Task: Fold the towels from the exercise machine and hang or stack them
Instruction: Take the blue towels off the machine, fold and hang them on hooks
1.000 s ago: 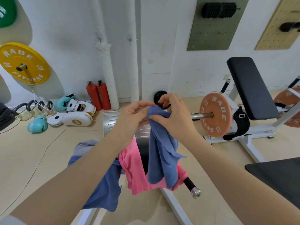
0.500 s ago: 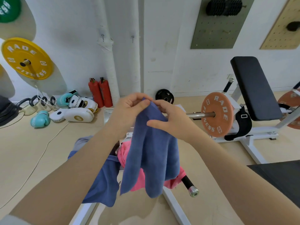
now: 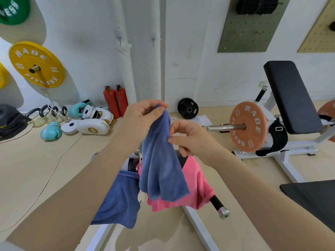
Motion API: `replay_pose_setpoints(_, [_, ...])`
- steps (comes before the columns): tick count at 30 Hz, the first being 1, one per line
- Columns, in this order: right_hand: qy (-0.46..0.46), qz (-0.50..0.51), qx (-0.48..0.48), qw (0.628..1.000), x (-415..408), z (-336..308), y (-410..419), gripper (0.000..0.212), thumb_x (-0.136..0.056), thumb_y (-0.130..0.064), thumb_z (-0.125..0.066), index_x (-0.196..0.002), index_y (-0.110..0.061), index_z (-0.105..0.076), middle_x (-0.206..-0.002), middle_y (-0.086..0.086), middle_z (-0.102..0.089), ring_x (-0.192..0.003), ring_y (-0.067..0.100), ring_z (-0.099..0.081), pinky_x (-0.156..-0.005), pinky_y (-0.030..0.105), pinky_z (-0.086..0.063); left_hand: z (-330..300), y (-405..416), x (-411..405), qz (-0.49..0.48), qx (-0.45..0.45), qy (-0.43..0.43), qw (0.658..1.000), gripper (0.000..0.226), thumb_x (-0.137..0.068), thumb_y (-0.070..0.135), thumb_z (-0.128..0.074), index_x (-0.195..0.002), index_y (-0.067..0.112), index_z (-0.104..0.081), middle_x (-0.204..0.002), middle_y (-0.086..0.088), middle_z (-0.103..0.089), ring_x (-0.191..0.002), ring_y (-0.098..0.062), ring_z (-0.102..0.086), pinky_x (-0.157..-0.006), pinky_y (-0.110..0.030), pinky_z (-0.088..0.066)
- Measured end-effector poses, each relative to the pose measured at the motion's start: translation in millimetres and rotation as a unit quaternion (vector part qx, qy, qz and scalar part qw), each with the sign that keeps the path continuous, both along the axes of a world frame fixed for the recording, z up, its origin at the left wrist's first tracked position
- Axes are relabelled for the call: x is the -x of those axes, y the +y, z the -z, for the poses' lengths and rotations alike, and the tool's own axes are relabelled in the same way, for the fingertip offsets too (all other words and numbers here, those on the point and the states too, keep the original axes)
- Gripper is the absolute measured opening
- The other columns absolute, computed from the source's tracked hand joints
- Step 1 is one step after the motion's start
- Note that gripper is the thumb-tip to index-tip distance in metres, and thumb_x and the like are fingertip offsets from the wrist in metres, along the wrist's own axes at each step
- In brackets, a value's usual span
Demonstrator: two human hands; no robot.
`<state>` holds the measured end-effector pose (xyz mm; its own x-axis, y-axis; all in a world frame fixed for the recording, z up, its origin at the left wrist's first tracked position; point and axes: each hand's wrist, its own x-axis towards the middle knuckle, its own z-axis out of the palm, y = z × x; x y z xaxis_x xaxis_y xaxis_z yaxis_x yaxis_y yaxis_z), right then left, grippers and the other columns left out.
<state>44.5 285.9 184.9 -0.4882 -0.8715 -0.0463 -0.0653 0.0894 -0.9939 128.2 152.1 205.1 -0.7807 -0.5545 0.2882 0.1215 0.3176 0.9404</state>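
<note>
Head view, blue towel (image 3: 161,160) pinched between left hand (image 3: 145,118) fingers, right hand (image 3: 190,140) seemingly touching.

Blue, pink and gym colours in front of me

My left hand (image 3: 145,116) pinches the plain slate-blue terry towel (image 3: 161,167), a flat unpatterned blue; my right hand (image 3: 190,140) touches its edge. Behind it hangs a plain bright pink cloth towel (image 3: 195,185), and to the left a second plain blue towel (image 3: 117,200), a shade deeper. On the white wall, a yellow round weight plate (image 3: 36,64) carries white lettering; above it a green plate (image 3: 12,9), also white-lettered. The orange round weight plate (image 3: 248,126) has white lettering too. Two red cylindrical fire extinguishers (image 3: 115,101) stand by turquoise boxing gloves (image 3: 50,131) and white pads with gold marks (image 3: 88,126). The bench pad (image 3: 291,96) is black on a white frame.
</note>
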Motion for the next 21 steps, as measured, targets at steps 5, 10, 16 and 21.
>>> replay_pose_setpoints(5, [0.103, 0.098, 0.027, 0.989, -19.0, -2.2, -17.5, 0.022, -0.088, -0.002, -0.052, -0.088, -0.021, -0.063, -0.085, -0.013, -0.061, -0.039, -0.002, -0.049, -0.044, 0.009, -0.037, -0.2, -10.9, -3.1, -0.025, 0.031, 0.007, 0.999, 0.022, -0.089, 0.008, -0.056, -0.083, 0.026, -0.067, -0.075, 0.009, -0.069, -0.072, 0.002, -0.064, -0.074, -0.012, -0.052])
replay_pose_setpoints(10, [0.336, 0.127, -0.001, 0.933, -30.9, 4.9, -33.9, 0.016, -0.084, -0.022, -0.064, -0.098, -0.016, -0.069, -0.096, -0.011, -0.056, -0.064, -0.008, -0.046, -0.065, 0.010, -0.034, -4.8, -21.3, -9.1, -0.033, 0.057, 0.025, 0.998, 0.021, -0.088, 0.007, -0.058, -0.085, 0.025, -0.067, -0.076, 0.011, -0.069, -0.075, 0.001, -0.065, -0.075, -0.013, -0.051])
replay_pose_setpoints(16, [0.192, 0.058, -0.102, 0.974, -28.6, 13.2, -52.9, 0.052, -0.086, -0.033, -0.062, -0.051, -0.003, -0.036, -0.050, -0.005, -0.037, -0.047, 0.005, -0.035, -0.051, 0.019, -0.030, -11.2, -41.2, -12.1, -0.070, 0.032, 0.062, 0.995, 0.024, -0.088, 0.008, -0.057, -0.082, 0.030, -0.065, -0.072, 0.024, -0.065, -0.073, 0.011, -0.059, -0.073, -0.006, -0.045])
replay_pose_setpoints(21, [-0.031, -0.010, -0.072, 0.997, -17.0, 13.1, -43.7, 0.031, -0.091, -0.026, -0.055, -0.080, -0.001, -0.067, -0.076, 0.002, -0.068, -0.071, 0.011, -0.064, -0.067, 0.022, -0.052, 2.2, -78.0, -12.7, -0.115, -0.003, 0.025, 0.993, 0.019, -0.092, 0.010, -0.050, -0.086, 0.025, -0.061, -0.084, 0.012, -0.060, -0.077, 0.008, -0.054, -0.078, -0.008, -0.041])
